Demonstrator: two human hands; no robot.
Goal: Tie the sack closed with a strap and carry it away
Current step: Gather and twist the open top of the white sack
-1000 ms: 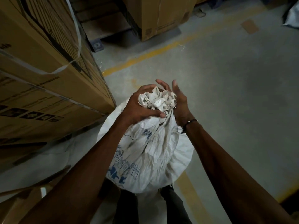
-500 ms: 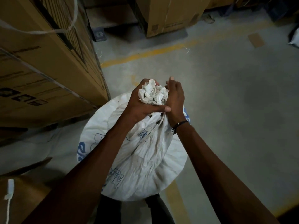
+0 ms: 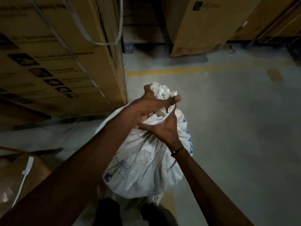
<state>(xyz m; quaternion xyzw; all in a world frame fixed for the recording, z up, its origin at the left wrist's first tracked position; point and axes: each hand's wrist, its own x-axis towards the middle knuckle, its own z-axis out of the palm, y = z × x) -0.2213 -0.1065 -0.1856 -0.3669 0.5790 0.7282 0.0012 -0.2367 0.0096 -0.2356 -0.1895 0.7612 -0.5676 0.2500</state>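
Head view: left hand still clamps the sack neck; right hand, fingers now spread, has dropped beneath it; no strap wound yet.

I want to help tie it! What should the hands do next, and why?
Probably wind a strap round the neck. The left hand grips the sack by its bunched top, the right hand rests just below, and no strap is visible round it yet.

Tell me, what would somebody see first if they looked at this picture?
First, the white sack in the middle, standing on the grey floor. The left hand grips its bunched top, and the right hand is on the neck just below. Big cardboard boxes stand to the left.
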